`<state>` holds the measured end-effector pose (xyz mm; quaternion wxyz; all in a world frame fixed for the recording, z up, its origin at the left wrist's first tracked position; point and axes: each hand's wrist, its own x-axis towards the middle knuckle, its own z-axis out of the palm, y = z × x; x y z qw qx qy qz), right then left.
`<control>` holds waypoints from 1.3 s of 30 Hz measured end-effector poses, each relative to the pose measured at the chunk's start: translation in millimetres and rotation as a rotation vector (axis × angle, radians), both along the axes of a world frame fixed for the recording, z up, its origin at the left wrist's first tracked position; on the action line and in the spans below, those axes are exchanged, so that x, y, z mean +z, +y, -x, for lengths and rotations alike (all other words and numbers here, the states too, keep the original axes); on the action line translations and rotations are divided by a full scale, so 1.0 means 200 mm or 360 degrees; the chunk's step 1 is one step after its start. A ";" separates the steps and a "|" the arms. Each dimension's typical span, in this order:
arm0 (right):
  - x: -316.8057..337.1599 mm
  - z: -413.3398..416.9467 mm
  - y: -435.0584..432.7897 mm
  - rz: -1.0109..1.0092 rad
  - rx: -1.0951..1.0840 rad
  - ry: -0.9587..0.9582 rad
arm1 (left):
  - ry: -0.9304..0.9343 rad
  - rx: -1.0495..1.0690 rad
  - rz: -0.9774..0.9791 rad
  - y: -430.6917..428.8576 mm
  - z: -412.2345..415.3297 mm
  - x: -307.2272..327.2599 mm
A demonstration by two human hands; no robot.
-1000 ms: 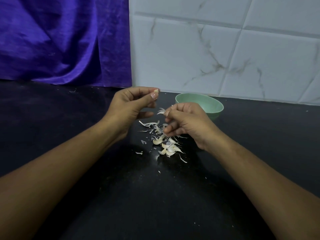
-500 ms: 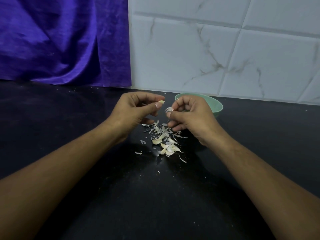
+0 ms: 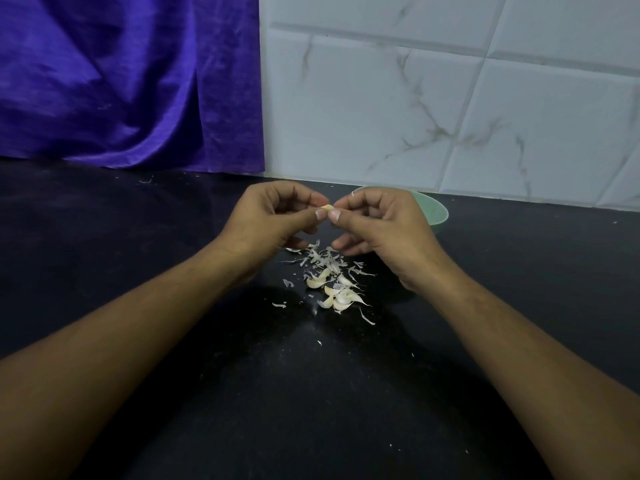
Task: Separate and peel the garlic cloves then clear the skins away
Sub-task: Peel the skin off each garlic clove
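1. Counter (image 3: 311, 410): black, w/ pale specks scattered over near area. Both forearms enter from bottom corners and converge toward centre.
2. Loose cloves (image 3: 337, 294): small cluster lying on counter, btwn the two wrists, approx. centre of view. Several curved, cream-coloured pcs, touching or just beside one another.
3. Skins (image 3: 322, 258): thin papery shreds spread just beyond and around the cluster, directly below the hands. A few stray bits lie to the left and nearer the camera.
4. Left hand (image 3: 273, 220): raised above counter, fingers curled, thumb and forefinger pinching one end of a held clove (image 3: 327, 207).
5. Right hand (image 3: 384, 226): same height, fingers curled, thumb and forefinger pinching opp. end of same clove. Fingertips of both hands meet at the clove.
6. Bowl (image 3: 438, 213): pale green, on counter behind right hand, partly hidden by it. Contents not visible.
7. Background: purple cloth (image 3: 121, 81) at left, white marbled tile wall (image 3: 450, 98) at right.
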<state>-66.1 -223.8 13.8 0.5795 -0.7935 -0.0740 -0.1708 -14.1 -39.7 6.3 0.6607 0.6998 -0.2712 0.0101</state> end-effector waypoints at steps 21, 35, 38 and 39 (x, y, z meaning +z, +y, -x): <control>-0.02 -0.01 0.01 -0.0109 0.0055 -0.0055 | -0.0081 0.0019 -0.0043 0.00 -0.01 0.00; -0.02 0.00 0.02 -0.0145 0.0014 -0.0055 | -0.0012 0.0007 0.0012 -0.01 0.00 0.00; -0.01 -0.01 0.02 -0.0149 0.0016 -0.0055 | 0.0033 -0.0014 0.0034 -0.01 0.01 0.00; -0.01 -0.01 0.02 -0.0154 0.0019 -0.0052 | 0.0060 -0.0025 0.0049 -0.01 0.01 0.00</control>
